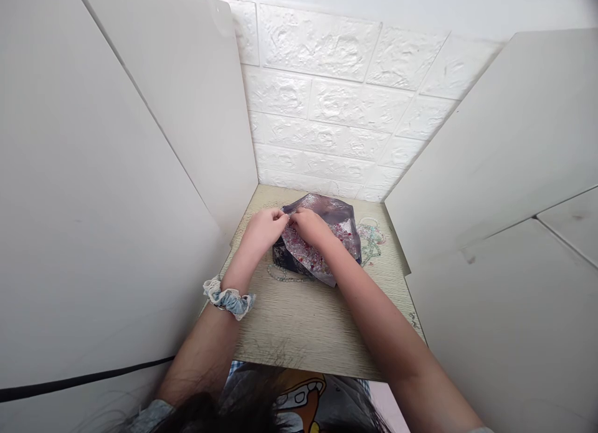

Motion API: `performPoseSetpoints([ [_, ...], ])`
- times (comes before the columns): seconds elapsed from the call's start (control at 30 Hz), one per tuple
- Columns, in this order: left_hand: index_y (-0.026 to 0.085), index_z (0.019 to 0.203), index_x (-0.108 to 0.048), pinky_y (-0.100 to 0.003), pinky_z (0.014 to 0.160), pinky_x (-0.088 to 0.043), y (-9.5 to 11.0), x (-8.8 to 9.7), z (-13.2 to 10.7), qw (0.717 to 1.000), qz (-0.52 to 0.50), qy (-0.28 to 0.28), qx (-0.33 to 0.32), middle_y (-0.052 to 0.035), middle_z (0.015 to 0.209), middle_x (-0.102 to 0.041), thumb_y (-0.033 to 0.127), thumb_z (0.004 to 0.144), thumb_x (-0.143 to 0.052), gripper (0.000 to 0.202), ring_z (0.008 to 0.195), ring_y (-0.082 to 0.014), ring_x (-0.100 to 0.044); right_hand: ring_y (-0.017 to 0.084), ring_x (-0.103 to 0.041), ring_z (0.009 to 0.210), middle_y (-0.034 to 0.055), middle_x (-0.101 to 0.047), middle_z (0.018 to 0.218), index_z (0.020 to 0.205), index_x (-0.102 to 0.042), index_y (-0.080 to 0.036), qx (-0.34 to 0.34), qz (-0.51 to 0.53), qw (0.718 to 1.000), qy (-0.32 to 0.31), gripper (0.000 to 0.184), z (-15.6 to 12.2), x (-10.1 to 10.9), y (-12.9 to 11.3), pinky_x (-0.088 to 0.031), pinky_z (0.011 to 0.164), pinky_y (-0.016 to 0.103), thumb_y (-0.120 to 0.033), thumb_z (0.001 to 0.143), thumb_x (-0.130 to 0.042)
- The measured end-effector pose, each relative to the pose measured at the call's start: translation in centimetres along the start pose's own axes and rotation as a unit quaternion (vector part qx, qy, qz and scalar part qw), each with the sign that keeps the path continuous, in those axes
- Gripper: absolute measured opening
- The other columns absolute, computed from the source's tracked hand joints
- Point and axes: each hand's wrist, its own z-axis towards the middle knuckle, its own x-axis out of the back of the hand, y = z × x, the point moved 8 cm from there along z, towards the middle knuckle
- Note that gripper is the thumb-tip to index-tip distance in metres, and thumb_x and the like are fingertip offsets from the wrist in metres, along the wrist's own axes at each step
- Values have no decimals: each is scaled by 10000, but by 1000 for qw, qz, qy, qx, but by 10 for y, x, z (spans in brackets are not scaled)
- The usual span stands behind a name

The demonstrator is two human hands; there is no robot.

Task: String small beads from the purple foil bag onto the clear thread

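Note:
Pink and clear beads [306, 252] lie heaped on a sheer dark cloth [327, 204], which drapes over a dark patterned holder [286, 257] on the table. My left hand [267, 226] is at the left edge of the cloth, its thumb and fingers pinched together. Just right of it, my right hand [309, 226] is over the beads with its fingers closed too. The fingertips of both hands nearly meet; whatever is between them is too small to make out. A blue-and-white scrunchie [230, 299] circles my left wrist.
Bead strings [372, 238] lie on the wooden table [299, 321] right of the cloth, and a pale bead string [286, 277] curves in front. White panels [187, 96] close in on both sides, with a white brick-pattern wall [322, 59] behind. Small shiny bits [412, 319] sit near the right edge.

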Motion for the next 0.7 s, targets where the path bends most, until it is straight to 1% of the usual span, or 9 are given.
performPoseSetpoints([
  [0.23,174,566,-530,-229,500,-282,1,-1,-1,1000,-8,-2,-3,18,535,-523,356,685,-426,241,544,-120,-446,169,-504,802,89,-557,882,865,-584,-145,10,-34,999,14,268,1,0,-7,-357,705,257,-205,849,-323],
  [0.37,167,556,-515,-226,508,-287,2,-3,-1,999,-31,-11,-13,15,542,-516,361,685,-428,249,552,-117,-444,185,-499,835,105,-552,914,869,-565,-140,1,-36,999,27,264,-3,2,-7,-349,737,292,-165,848,-304],
  [0.43,161,556,-507,-221,509,-290,4,-5,-1,998,-53,-20,-20,18,543,-501,372,686,-433,259,548,-112,-436,183,-494,836,93,-549,896,828,-556,-147,-9,3,998,57,236,-7,8,-4,-347,747,309,-152,835,-320],
  [0.5,156,564,-503,-216,504,-288,8,-7,-2,996,-79,-27,-31,22,544,-480,372,685,-441,256,538,-103,-418,164,-489,808,67,-547,850,767,-544,-156,-36,100,988,112,195,-17,19,5,-356,735,299,-166,816,-355],
  [0.53,153,567,-500,-213,500,-285,11,-8,-3,995,-92,-29,-39,25,544,-469,366,684,-446,249,533,-98,-408,151,-487,784,51,-546,819,743,-536,-161,-57,170,973,145,172,-24,24,11,-365,721,286,-184,805,-378],
  [0.57,151,568,-497,-210,495,-280,15,-10,-4,993,-105,-31,-48,28,542,-455,359,684,-451,243,526,-93,-395,137,-486,751,34,-543,785,729,-530,-166,-79,252,949,173,150,-31,28,17,-376,701,272,-207,791,-400],
  [0.6,148,571,-498,-208,490,-275,18,-11,-6,991,-119,-36,-57,31,538,-442,354,685,-455,239,520,-88,-383,124,-487,717,19,-540,757,725,-526,-170,-99,342,915,190,131,-39,29,23,-389,679,261,-233,777,-424],
  [0.63,145,575,-502,-206,485,-271,22,-13,-7,988,-132,-45,-65,33,536,-431,356,687,-458,243,513,-83,-372,114,-491,689,6,-537,735,729,-524,-173,-115,436,870,198,119,-46,27,28,-404,659,254,-261,760,-449],
  [0.7,139,592,-518,-205,473,-261,28,-19,-10,982,-157,-74,-78,36,534,-420,378,695,-460,266,498,-76,-350,102,-511,665,-9,-542,715,739,-526,-177,-130,605,763,187,136,-56,20,29,-435,631,246,-310,720,-505],
])
